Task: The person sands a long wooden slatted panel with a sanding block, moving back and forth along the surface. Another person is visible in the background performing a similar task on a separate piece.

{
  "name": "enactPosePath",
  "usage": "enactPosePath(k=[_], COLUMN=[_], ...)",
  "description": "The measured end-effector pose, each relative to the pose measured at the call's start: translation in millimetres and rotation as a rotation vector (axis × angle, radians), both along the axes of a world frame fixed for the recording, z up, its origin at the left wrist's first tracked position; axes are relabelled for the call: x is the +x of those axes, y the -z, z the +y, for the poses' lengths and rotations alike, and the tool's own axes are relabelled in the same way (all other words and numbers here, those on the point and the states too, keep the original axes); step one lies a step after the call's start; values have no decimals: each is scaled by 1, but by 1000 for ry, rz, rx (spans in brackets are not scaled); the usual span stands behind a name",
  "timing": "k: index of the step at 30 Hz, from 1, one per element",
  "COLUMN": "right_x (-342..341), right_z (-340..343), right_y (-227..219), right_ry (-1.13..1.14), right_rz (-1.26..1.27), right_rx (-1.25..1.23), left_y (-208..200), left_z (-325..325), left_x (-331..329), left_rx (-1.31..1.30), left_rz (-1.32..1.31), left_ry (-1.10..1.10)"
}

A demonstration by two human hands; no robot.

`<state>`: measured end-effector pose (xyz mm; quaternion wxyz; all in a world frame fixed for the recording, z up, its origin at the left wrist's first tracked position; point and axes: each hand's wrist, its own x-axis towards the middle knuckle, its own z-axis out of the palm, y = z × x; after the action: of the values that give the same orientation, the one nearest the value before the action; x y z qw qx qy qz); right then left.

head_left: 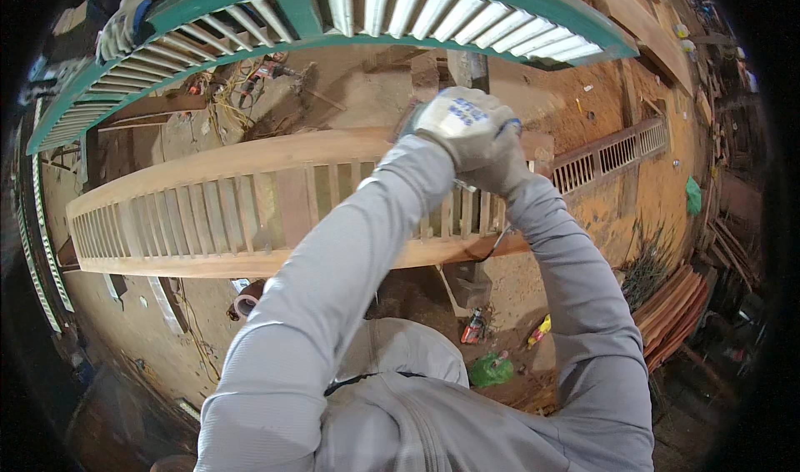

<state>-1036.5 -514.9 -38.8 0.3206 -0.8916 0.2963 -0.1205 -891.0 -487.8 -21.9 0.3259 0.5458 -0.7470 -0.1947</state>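
I can't tell how closed, or on what, my left grip (pixel 457 128) and right grip (pixel 502 165) are, bunched over the bare-wood louvred shutter (pixel 293 209)'s right part; a slip could gouge slats.

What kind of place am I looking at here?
Probably a woodworking shop or yard that makes or repairs shutters: a bare-wood slatted panel lies across the middle, a green-framed slatted panel is beyond it, and reddish boards are stacked at the right.
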Motion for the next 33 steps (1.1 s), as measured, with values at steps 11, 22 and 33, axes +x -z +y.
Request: enactPosePath(k=[11, 22, 33], right_x=[264, 334, 84], right_z=[86, 116, -8], right_y=[-15, 12, 27], right_ry=[-282, -373, 80], right_rz=[-144, -152, 38], right_rx=[301, 81, -112], left_y=[-8, -2, 1], left_z=[139, 174, -4], left_x=[248, 302, 73], left_rx=[-34, -62, -22], left_rz=[-46, -1, -25], left_ry=[-406, -475, -70])
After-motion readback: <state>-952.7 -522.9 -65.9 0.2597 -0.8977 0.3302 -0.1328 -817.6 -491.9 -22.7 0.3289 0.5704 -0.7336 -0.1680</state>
